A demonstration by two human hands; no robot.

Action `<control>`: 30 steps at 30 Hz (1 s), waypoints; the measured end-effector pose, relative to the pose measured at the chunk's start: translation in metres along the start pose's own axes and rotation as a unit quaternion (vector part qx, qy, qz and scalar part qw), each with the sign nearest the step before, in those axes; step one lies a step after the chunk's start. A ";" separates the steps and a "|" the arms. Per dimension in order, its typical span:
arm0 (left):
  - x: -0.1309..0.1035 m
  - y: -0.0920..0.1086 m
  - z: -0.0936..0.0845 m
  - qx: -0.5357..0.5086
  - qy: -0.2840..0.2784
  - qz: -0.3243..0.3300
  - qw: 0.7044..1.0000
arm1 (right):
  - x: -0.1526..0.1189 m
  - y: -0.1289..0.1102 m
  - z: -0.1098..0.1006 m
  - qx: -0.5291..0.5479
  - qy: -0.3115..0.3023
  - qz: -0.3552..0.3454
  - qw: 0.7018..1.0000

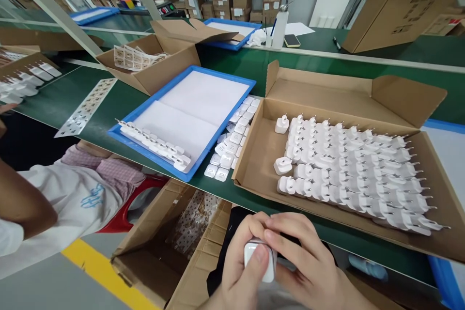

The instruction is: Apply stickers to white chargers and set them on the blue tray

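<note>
Close to my body, below the bench edge, a white charger plug (268, 271) sits between my hands. My left hand (242, 256) is closed on it, the thumb pressed over its face. My right hand (308, 256) wraps the other side, its fingertips at the plug's top end; how firmly they grip is partly hidden. Just beyond my hands stands a shallow cardboard box (250, 174) with rows of white charger plugs (348, 164), metal pins showing. Left of the box lie several loose white plastic covers (232, 147).
A blue-rimmed tray (189, 106) holds a row of white parts (154, 145). Behind it is an open carton (127, 75) with white pieces. A perforated strip (87, 106) lies farther left. Below the bench stands a deep carton (145, 261). A co-worker (72, 203) sits at the left.
</note>
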State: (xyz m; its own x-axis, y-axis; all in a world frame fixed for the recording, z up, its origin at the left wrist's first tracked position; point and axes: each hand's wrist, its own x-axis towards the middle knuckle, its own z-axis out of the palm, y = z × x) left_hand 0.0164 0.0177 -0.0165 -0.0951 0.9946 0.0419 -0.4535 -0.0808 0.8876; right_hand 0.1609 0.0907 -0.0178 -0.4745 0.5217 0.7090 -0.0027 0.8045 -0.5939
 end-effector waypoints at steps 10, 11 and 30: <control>0.012 -0.003 0.007 -0.038 0.024 -0.011 0.999 | 0.014 -0.022 -0.027 -0.128 -0.053 0.022 0.990; 0.015 -0.002 0.004 -0.021 0.028 0.010 0.999 | 0.023 -0.021 -0.037 -0.134 -0.073 0.049 0.987; 0.016 0.026 -0.108 0.437 0.423 0.227 0.761 | 0.165 0.160 -0.020 -0.521 -0.487 -0.025 0.701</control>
State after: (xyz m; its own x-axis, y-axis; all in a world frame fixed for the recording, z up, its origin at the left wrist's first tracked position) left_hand -0.0929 0.0246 -0.0421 -0.7705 0.4489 0.4526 0.5228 0.0386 0.8516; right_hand 0.0995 0.3114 0.0113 -0.8738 0.4527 -0.1777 0.3627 0.8500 0.3821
